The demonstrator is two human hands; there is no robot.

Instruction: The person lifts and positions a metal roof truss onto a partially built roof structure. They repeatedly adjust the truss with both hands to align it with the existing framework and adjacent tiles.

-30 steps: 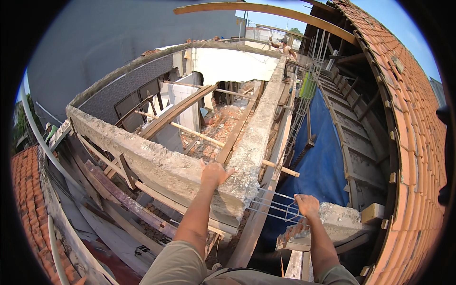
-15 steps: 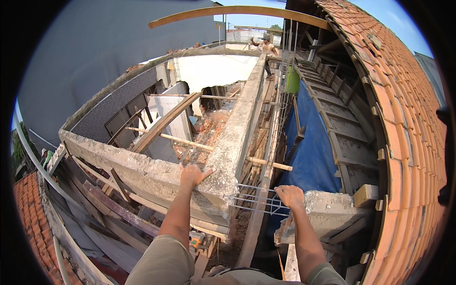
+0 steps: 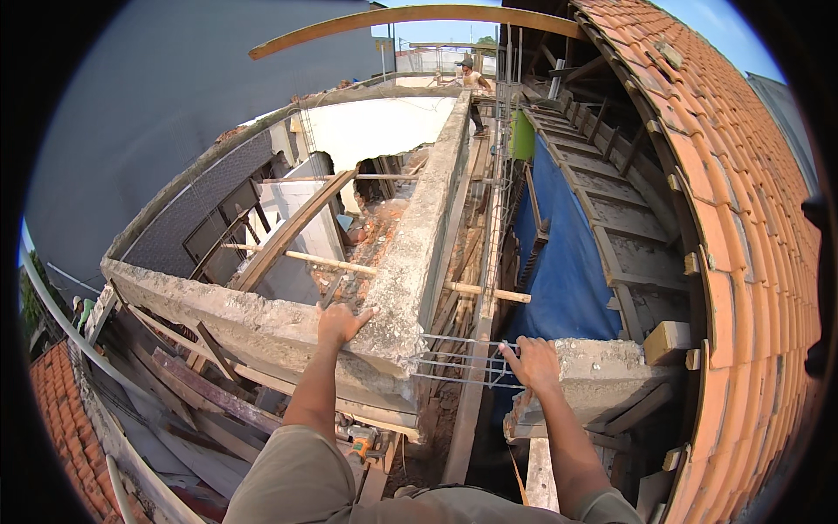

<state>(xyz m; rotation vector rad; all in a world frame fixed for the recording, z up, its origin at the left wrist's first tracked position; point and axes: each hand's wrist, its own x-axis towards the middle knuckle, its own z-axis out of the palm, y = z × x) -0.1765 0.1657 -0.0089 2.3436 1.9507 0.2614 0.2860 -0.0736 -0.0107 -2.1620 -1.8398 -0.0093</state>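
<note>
My left hand [image 3: 340,325] rests on top of the rough concrete beam [image 3: 218,284], close to the corner. Its thumb is spread to the right and its fingers reach toward the beam's far edge. My right hand [image 3: 534,361] is by the right end of the exposed steel rebar [image 3: 463,358], beside a broken concrete beam stub [image 3: 602,362]. Its fingers look parted, with the tips near the bars; whether they touch is unclear. The rebar bridges the gap between corner and stub.
A cordless power tool [image 3: 361,444] lies on boards below my left arm. A bamboo pole [image 3: 489,292] crosses the gap ahead. Blue tarp [image 3: 567,253] hangs beside the tiled roof [image 3: 724,192]. A plank [image 3: 297,227] spans the rubble-strewn room. Another person [image 3: 474,80] stands at the far end.
My right hand has loosened from its closed hold at the rebar, its fingers now parted. My left hand stays on the beam. The view has shifted slightly; the far person's raised arm has come down.
</note>
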